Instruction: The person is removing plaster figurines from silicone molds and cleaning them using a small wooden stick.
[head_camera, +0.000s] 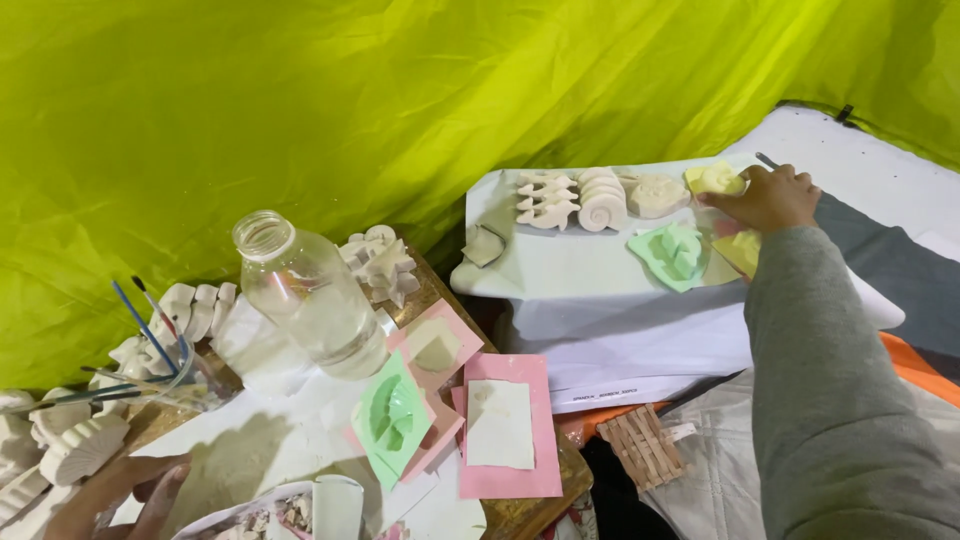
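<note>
I think this is a little craft corner at home, set up like a tent. A big yellow-green cloth (400, 90) hangs all around as the wall. I see white plaster shapes (575, 198) drying on a white sheet (590, 270), and pink and green molds (400, 415) on the desk (530, 515). Paint brushes (150, 330) stand in a cup, next to a clear glass bottle (305, 295).

Right hand (772, 198) reaching far across to yellow painted cast (714, 178) with thin brush (766, 159), left hand (125, 492) resting on tabletop (280, 440) near white shell cast (85, 445), glass jar (310, 297) between.
</note>
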